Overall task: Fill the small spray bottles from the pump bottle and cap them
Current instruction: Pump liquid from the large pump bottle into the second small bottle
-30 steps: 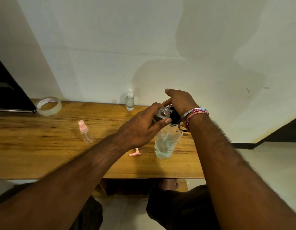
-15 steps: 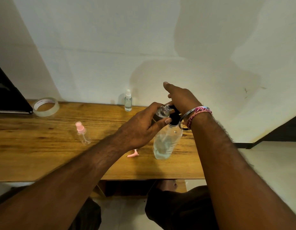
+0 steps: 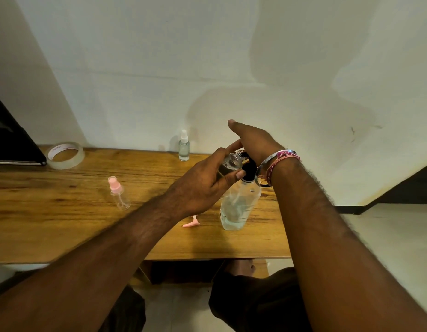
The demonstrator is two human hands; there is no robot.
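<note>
The small clear plastic spray bottle (image 3: 232,161), light and slippery, sat pinched in my left hand (image 3: 203,185) at the tall clear pump bottle's (image 3: 239,204) black nozzle; my right hand (image 3: 253,142) pressed open-palmed above it.

One view only, a wide-angle camera worn on the head, looking forward and down. It sits close over the table (image 3: 64,224), both forearms running up from the bottom corners to the hands, left hand (image 3: 203,188) and right hand (image 3: 253,142), meeting near the middle. Beyond the table's far edge the wall (image 3: 207,68) fills the whole upper half. Straight lines bow toward the edges. At the bottom, the lap and floor (image 3: 179,305) show beneath the table's near edge.
</note>
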